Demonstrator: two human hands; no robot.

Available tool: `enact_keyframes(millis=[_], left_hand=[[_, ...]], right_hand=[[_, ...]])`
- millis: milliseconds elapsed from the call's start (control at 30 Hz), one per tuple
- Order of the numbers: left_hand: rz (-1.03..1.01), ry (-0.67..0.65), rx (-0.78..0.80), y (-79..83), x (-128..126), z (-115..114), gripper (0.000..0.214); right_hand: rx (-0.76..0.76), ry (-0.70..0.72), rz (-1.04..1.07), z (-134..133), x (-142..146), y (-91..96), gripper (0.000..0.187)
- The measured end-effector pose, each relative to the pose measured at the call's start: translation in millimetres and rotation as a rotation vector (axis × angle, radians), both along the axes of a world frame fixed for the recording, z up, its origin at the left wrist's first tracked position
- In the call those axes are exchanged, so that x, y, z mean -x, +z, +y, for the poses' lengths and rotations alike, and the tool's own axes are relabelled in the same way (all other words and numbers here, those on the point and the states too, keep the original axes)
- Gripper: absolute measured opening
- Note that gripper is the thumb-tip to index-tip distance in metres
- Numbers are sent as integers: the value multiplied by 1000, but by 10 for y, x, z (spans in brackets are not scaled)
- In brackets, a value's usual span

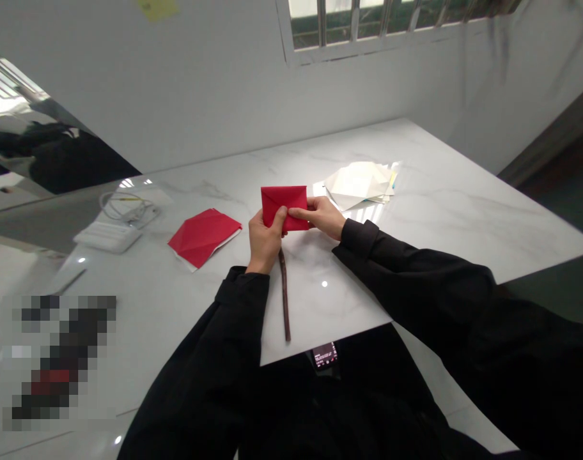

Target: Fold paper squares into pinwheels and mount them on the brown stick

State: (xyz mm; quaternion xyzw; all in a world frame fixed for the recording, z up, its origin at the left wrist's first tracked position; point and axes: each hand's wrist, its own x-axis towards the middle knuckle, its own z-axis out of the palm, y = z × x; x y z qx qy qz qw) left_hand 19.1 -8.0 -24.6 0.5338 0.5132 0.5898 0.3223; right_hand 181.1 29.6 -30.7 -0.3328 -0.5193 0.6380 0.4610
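L hand (266, 241): thumb (282, 213) clamped on front of red origami envelope (282, 206), lower-L edge; other fingers hidden behind. R hand (321, 216): fingers (301, 215) together, pressed on lower-R corner. Envelope held over marble table (440, 198), approx. centre. Dk brown strip (284, 300) runs from under L hand. Red folded sheet (204, 236) to L; white folded sheets (358, 185) to R

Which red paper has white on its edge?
The red paper lying on the table has a white edge. The folded red one in the left hand and right hand shows only red.
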Motion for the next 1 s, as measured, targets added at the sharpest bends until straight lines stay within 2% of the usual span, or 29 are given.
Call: enact_keyframes(millis=[367, 533, 733, 1000], left_hand=[[-20, -69, 1, 29, 12, -15, 41], [-25, -59, 3, 41, 23, -27, 46], [6, -38, -37, 65, 52, -29, 46], [81, 35, -33, 1, 89, -17, 40]], right_hand=[[33, -21, -30, 42, -40, 12, 27], [74, -3, -41, 30, -53, 28, 20], [89, 32, -85, 22, -45, 32, 22], [62, 96, -105, -20, -15, 10, 32]])
